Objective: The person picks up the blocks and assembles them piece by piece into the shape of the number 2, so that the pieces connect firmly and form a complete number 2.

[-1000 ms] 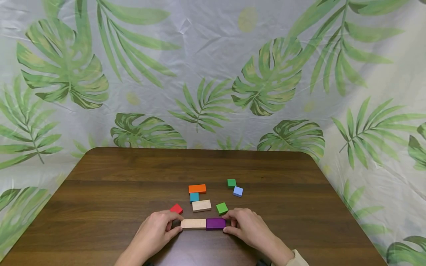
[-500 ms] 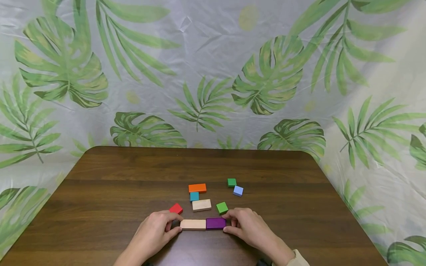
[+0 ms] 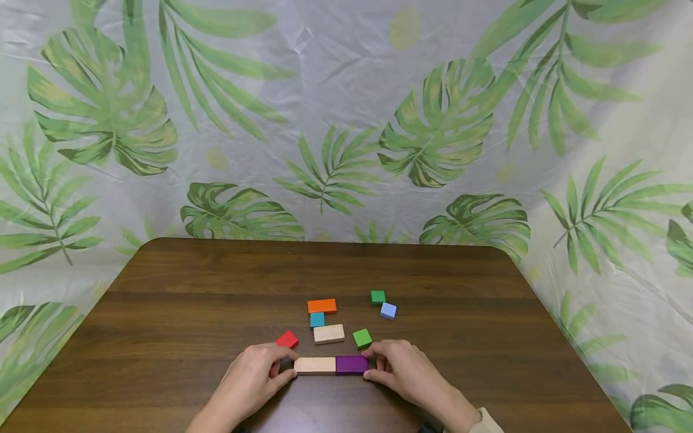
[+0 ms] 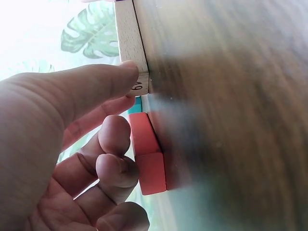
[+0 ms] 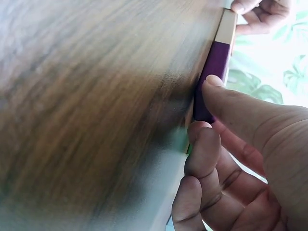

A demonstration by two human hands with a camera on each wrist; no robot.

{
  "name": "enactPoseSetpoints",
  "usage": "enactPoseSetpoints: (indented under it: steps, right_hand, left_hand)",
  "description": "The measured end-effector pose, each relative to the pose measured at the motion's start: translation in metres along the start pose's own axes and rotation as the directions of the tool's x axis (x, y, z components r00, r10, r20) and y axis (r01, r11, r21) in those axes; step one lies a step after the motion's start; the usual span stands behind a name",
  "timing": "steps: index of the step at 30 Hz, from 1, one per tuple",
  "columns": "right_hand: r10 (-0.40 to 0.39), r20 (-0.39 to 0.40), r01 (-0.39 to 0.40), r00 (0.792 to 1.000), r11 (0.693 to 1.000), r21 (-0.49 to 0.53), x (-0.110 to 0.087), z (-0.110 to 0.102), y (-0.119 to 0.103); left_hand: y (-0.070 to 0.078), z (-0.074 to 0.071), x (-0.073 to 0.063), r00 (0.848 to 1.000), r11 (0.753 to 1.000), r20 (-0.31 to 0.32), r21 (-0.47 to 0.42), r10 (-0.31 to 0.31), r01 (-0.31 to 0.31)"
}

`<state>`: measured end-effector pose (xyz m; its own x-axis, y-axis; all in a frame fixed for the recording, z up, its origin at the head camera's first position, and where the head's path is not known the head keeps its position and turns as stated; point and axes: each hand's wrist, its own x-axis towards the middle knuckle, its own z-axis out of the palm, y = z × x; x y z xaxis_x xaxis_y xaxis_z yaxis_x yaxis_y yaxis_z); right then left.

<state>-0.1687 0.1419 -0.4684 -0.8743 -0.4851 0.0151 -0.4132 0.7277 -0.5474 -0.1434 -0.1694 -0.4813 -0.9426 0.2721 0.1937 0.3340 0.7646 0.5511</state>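
A light wooden block and a purple block lie end to end on the brown table, their short ends meeting. My left hand pinches the outer end of the wooden block between thumb and index finger. Dark printed characters show on that end in the left wrist view. At the other side my right hand pinches the outer end of the purple block the same way. The remaining fingers of both hands are loosely curled. A red block sits just beyond the left fingers, and a bright green block near the right fingertips.
Behind the row lies a pale wooden block, with a teal block and an orange block beyond it. A dark green block and a light blue block are farther right. A leaf-patterned curtain hangs behind the table.
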Motion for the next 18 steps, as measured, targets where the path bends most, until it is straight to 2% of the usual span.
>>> enactPoseSetpoints:
  steps: [18]
  right_hand:
    - [0.013,0.031,-0.012,0.999,0.999,-0.047,0.0061,-0.0044,-0.0016]
  left_hand:
    - [-0.0054,-0.0002,-0.0018,1.000,0.999,0.011,-0.037,-0.014,0.014]
